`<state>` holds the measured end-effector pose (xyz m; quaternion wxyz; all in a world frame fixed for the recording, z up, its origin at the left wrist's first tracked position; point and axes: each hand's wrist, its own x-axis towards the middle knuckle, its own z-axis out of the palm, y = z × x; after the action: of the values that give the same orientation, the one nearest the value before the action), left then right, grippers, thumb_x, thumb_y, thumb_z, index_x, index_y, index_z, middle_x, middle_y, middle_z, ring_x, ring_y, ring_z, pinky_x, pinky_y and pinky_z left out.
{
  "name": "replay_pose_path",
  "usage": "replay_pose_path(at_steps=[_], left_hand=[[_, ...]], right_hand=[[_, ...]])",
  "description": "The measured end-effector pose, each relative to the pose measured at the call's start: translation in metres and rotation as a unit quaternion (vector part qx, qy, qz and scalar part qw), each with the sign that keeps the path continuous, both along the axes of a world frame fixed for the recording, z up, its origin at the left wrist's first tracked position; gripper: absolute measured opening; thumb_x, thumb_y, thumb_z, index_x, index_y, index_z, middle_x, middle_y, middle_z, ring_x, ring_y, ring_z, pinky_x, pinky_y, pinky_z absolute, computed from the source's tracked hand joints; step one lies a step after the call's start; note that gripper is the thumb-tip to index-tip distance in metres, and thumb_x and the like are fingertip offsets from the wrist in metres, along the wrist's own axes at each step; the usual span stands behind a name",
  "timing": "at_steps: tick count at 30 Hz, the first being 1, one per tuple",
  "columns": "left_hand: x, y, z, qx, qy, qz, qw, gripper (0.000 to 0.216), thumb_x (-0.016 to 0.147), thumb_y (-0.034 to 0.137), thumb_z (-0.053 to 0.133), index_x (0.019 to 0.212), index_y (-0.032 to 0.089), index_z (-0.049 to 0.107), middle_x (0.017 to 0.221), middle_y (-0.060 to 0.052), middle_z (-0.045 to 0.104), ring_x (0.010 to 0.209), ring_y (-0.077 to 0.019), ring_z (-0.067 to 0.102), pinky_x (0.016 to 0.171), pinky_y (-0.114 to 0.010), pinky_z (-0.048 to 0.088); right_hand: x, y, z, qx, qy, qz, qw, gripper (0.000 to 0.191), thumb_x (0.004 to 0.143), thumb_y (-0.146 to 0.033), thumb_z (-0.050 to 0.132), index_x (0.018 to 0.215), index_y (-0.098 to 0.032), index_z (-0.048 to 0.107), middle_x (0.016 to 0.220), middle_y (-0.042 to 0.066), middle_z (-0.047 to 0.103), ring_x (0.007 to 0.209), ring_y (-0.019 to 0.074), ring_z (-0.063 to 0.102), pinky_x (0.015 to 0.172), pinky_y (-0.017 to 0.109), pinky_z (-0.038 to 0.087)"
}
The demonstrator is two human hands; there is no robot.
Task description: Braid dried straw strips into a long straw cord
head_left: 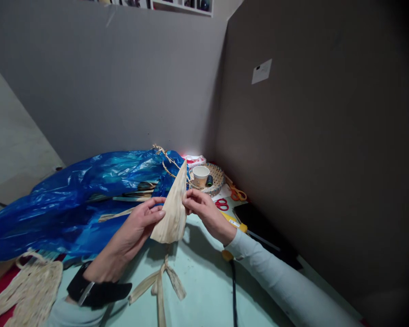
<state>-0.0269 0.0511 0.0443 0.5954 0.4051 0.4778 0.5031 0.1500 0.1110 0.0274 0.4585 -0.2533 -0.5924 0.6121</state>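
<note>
Leaf (172, 211) between left hand (140, 223) and right hand (207, 212), above table (197, 290). Strips (160, 290) on table, before the leaf. Bag (98, 181) left of and behind left hand; woven piece (37, 286) before bag, far left. Basket (219, 177) behind right hand; in it, cup (200, 182) with spool (209, 181) at its right. Two pairs of scissors (222, 204) right of and before basket. Card (261, 71) on right-hand wall (310, 113).

Between the left hand (146, 220) and the right hand (202, 210), I read the pale leaf (171, 213) as dry, papery plant matter, matt and finely ribbed. Beyond the left hand I get the glossy, crinkled plastic of a blue bag (85, 190), and nearer me a rough, fibrous mat (39, 286). Under both hands the tabletop (204, 281) looks smooth and matt to me, and beyond the right one the basket (218, 178) looks coarsely woven.
</note>
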Motion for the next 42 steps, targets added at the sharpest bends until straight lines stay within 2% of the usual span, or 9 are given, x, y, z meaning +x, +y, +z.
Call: replay_pose_path(at_steps=[3,5,8,13,22,30,37,42], left_hand=[[0.006,0.001,-0.004,0.004,-0.005,0.008,1.0,0.042,0.066,0.029,0.078,0.103,0.022,0.06,0.087,-0.005,0.075,0.079,-0.0238,0.072,0.07,-0.033,0.055],[0.013,0.0,-0.007,0.016,-0.004,0.011,1.0,0.038,0.072,0.04,0.072,0.103,0.021,0.061,0.088,-0.006,0.075,0.081,-0.0251,0.072,0.069,-0.034,0.054],[0.023,-0.001,-0.01,0.035,0.024,0.013,0.999,0.043,0.075,0.051,0.068,0.105,0.021,0.06,0.084,-0.005,0.075,0.077,-0.0236,0.071,0.064,-0.031,0.052],[0.023,0.002,-0.012,0.053,0.093,0.03,0.994,0.056,0.063,0.043,0.081,0.107,0.023,0.053,0.068,0.001,0.07,0.065,-0.0217,0.068,0.061,-0.031,0.049],[0.005,0.012,-0.013,0.082,0.164,0.08,0.98,0.031,0.062,0.039,0.076,0.082,0.019,0.063,0.06,0.004,0.062,0.058,-0.0153,0.052,0.059,-0.026,0.036],[0.006,0.009,-0.011,0.069,0.112,0.136,0.982,0.025,0.056,0.033,0.075,0.07,0.018,0.062,0.067,0.002,0.062,0.067,-0.017,0.055,0.062,-0.025,0.04],[0.021,0.004,-0.013,0.069,0.071,0.146,0.984,0.038,0.061,0.05,0.076,0.075,0.019,0.058,0.061,0.005,0.06,0.055,-0.013,0.05,0.052,-0.022,0.038],[0.026,0.003,-0.014,0.096,0.089,0.148,0.98,0.042,0.059,0.052,0.079,0.075,0.02,0.058,0.058,0.006,0.058,0.053,-0.0118,0.049,0.051,-0.021,0.037]], right_hand=[[-0.001,-0.003,0.0,0.007,-0.007,0.011,1.0,0.014,0.077,-0.03,0.064,0.076,-0.018,0.057,0.068,-0.003,0.051,0.064,0.0113,0.047,0.063,0.024,0.038],[-0.003,-0.006,0.0,0.008,-0.013,0.031,0.999,0.017,0.078,-0.032,0.065,0.077,-0.017,0.058,0.068,-0.003,0.052,0.064,0.0118,0.048,0.063,0.025,0.039],[-0.005,-0.01,0.0,0.008,-0.021,0.058,0.998,0.02,0.079,-0.037,0.064,0.079,-0.018,0.059,0.067,-0.003,0.052,0.061,0.0117,0.046,0.061,0.025,0.04],[-0.005,-0.009,-0.002,0.016,-0.029,0.056,0.998,0.02,0.077,-0.037,0.065,0.078,-0.018,0.057,0.066,-0.003,0.05,0.061,0.0119,0.046,0.058,0.025,0.038],[0.003,-0.003,0.002,0.029,-0.049,0.024,0.998,0.016,0.074,-0.03,0.062,0.071,-0.016,0.054,0.061,-0.004,0.047,0.061,0.0113,0.042,0.059,0.025,0.033],[0.005,0.0,0.002,0.003,-0.038,-0.01,0.999,0.011,0.067,-0.025,0.057,0.066,-0.017,0.051,0.066,-0.004,0.042,0.065,0.0112,0.037,0.06,0.024,0.031],[0.0,-0.006,-0.001,-0.05,-0.007,0.003,0.999,0.01,0.068,-0.026,0.053,0.072,-0.019,0.048,0.074,-0.003,0.044,0.07,0.0125,0.044,0.065,0.025,0.039],[-0.003,-0.006,-0.006,-0.055,0.0,-0.031,0.998,0.009,0.068,-0.022,0.052,0.074,-0.02,0.046,0.067,-0.005,0.041,0.061,0.0106,0.038,0.057,0.022,0.032]])
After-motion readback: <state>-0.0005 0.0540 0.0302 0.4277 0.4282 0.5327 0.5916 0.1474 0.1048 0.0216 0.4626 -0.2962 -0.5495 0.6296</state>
